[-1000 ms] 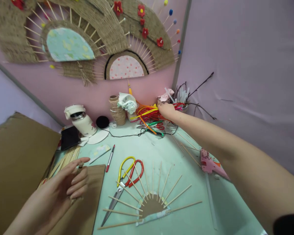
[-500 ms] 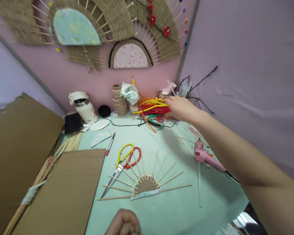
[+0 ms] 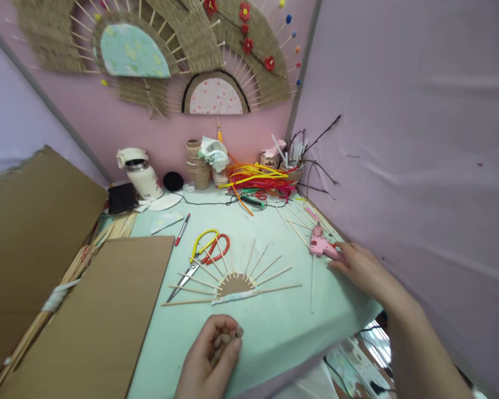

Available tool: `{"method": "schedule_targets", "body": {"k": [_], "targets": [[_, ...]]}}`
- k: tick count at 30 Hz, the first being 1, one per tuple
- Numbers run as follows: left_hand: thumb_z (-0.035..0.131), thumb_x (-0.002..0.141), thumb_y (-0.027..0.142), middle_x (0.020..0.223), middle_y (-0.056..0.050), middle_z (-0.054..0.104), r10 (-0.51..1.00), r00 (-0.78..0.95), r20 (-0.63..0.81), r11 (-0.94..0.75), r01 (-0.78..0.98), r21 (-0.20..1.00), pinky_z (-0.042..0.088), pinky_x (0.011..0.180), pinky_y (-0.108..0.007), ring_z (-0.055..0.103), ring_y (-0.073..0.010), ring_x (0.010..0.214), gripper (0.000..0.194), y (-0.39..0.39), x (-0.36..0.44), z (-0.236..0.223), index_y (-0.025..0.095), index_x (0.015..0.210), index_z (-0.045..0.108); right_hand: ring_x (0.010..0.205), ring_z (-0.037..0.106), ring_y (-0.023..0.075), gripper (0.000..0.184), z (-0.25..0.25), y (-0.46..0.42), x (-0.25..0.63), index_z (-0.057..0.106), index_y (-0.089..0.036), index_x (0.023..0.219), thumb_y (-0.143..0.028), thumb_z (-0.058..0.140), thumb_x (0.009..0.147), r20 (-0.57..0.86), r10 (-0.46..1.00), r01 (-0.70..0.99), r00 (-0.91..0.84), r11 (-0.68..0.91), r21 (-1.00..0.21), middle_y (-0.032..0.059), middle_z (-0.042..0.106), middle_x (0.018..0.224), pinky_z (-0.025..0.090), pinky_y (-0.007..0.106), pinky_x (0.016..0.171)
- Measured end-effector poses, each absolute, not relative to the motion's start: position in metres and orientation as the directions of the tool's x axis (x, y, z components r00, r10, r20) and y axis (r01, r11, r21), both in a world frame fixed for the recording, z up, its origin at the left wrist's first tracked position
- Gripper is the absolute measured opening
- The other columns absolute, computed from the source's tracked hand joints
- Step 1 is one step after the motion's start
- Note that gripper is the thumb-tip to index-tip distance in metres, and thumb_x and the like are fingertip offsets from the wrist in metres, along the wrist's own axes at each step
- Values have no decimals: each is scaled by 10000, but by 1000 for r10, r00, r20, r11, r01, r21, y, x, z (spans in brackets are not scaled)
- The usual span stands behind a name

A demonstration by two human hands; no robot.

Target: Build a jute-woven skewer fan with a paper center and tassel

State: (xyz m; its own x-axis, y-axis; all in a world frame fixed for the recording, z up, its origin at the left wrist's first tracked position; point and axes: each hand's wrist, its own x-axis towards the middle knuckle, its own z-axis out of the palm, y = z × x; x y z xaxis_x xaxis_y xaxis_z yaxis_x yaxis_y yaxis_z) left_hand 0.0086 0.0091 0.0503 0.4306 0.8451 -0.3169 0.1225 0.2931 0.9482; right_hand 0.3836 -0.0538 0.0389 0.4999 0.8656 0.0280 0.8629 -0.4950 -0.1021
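My left hand (image 3: 212,354) is curled near the table's front edge. A small grey-brown round piece (image 3: 239,332) shows between its thumb and index finger; its kind is unclear. At the right, my right hand (image 3: 363,271) closes around the handle of a pink hot glue gun (image 3: 321,244), which lies on the table with a clear glue stick (image 3: 313,285) next to it. Between my hands and farther back rests a half-round cardboard piece (image 3: 235,285) with thin wooden sticks fanning out from its curved edge. Scissors (image 3: 199,259) with yellow and red handles lie partly under the sticks.
Cardboard sheets (image 3: 95,310) and bundled sticks (image 3: 72,271) occupy the left. Along the back stand a white flask (image 3: 143,177), a twine spool (image 3: 198,166), colourful pipe cleaners (image 3: 260,180) and a pot of twigs (image 3: 293,169). A marker (image 3: 182,229) lies beyond the scissors.
My right hand has come back from the pipe cleaners to the glue gun's handle. My left hand has moved from above the cardboard sheet to in front of the stick fan. The view has shifted.
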Motion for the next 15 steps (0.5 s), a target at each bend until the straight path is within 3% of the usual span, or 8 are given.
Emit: {"method": "schedule_targets", "body": {"k": [3,8,15], "targets": [[729,757,425,879,-49,678,881,395,-260,213,158,964,529,770,-275,655,-198,858,293,1,8,47,201,916,630,1051,615,332,481,25,-50,384,605,-123,1229,-446,538,879,64,862,855,504,-487,-179,181,661,1103,476,398,877],[644,817,344,864,-55,696,917,378,-125,27,255,967,539,763,-303,668,-201,831,166,-10,1,41,190,878,643,996,633,350,444,21,-50,381,634,-98,1138,-432,463,900,142,837,833,529,-481,-271,215,673,1069,485,449,862],[585,882,291,947,-65,696,937,350,-20,-78,263,962,533,839,-319,667,-196,920,140,-16,-7,31,186,948,650,943,669,344,435,53,-86,357,638,-209,1095,-534,421,904,46,768,644,639,-502,-577,179,713,1034,518,417,776]]}}
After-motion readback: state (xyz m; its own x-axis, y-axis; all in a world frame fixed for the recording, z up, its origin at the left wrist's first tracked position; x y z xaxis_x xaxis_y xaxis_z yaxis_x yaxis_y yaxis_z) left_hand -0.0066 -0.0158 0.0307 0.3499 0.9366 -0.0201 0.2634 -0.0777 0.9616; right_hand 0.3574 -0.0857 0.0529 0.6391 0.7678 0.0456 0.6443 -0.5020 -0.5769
